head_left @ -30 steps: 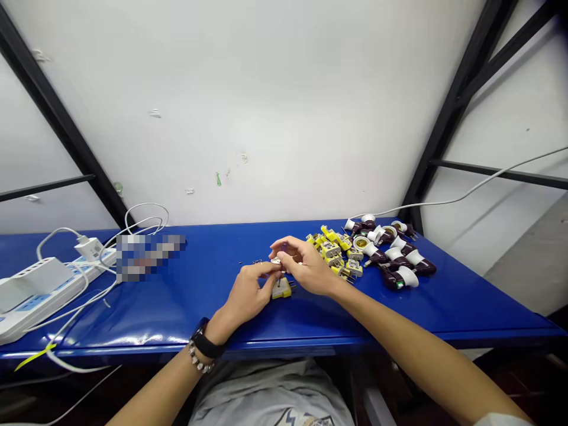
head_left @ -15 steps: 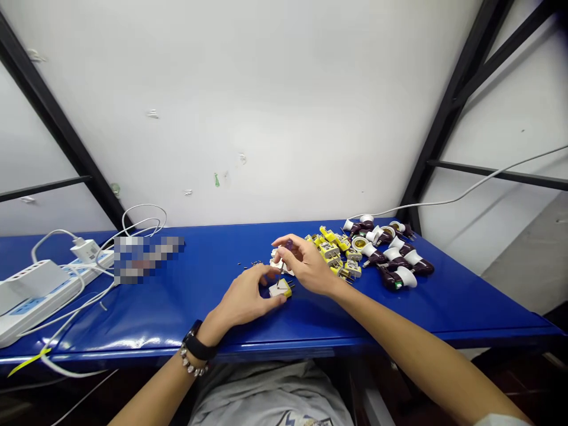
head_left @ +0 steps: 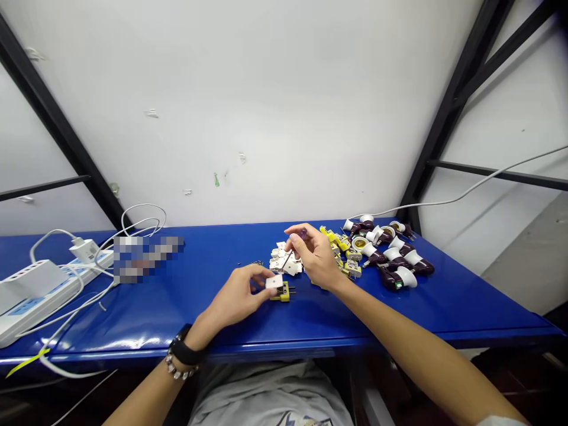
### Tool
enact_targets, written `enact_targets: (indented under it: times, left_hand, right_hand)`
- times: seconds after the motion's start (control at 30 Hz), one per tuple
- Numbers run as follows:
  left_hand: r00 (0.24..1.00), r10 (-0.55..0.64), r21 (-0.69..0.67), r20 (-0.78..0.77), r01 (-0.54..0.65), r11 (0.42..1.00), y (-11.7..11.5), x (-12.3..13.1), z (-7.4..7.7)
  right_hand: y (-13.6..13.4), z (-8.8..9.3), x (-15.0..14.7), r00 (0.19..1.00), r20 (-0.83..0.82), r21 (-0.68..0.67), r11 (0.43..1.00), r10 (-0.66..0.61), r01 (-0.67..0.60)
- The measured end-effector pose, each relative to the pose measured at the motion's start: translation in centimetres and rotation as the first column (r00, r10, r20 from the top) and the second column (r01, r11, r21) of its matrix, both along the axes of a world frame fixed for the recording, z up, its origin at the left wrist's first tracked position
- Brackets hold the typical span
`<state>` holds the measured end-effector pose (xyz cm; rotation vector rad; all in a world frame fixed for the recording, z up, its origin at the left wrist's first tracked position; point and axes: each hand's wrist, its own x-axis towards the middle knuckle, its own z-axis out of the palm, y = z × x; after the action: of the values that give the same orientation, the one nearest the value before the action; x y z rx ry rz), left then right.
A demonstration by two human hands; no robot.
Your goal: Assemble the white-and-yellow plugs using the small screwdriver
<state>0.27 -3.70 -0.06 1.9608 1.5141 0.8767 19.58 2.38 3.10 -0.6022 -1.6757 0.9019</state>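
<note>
My left hand pinches a small white plug cover between thumb and fingers. Just under the cover, on the blue table, lies a yellow plug body with its metal prongs pointing right; its inside partly shows. My right hand is closed around a screwdriver with a dark purple handle. The thin shaft slants down and left, its tip close to the cover's right edge. Behind the hands sits a heap of white covers. Small dark screws lie left of that heap.
Yellow-and-white plugs are piled right of my right hand, with several dark-and-white lamp holders beyond them. At the far left stands a white power strip with loose cables. A white wall rises behind the blue table.
My left hand has lifted the white cover off the yellow plug body, exposing its inside. My right hand has drawn the screwdriver up and to the right.
</note>
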Motion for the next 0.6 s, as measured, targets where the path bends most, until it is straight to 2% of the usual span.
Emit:
enact_targets:
  times: [0.13,0.3,0.47,0.6]
  left_hand:
    - [1.000,0.016,-0.025,-0.002,-0.016,1.000,1.0,-2.8,0.6]
    - [0.994,-0.015,-0.175,-0.107,-0.004,0.985,2.8,-6.1,-0.2]
    - [0.976,0.053,-0.098,-0.210,-0.075,0.992,3.4,-6.0,0.2]
    - [0.980,0.010,-0.129,-0.199,-0.037,0.991,3.6,-6.0,0.6]
  right_hand:
    - [0.0,0.2,0.1,0.999,0.016,0.010,1.000,-0.028,0.028]
    - [-0.1,0.1,0.0,0.998,0.060,0.012,1.000,-0.005,0.004]
    - [-0.2,-0.1,0.3,0.974,0.227,0.081,0.997,-0.022,0.004]
    - [-0.4,-0.1,0.4,0.919,0.391,0.140,0.990,-0.053,-0.002]
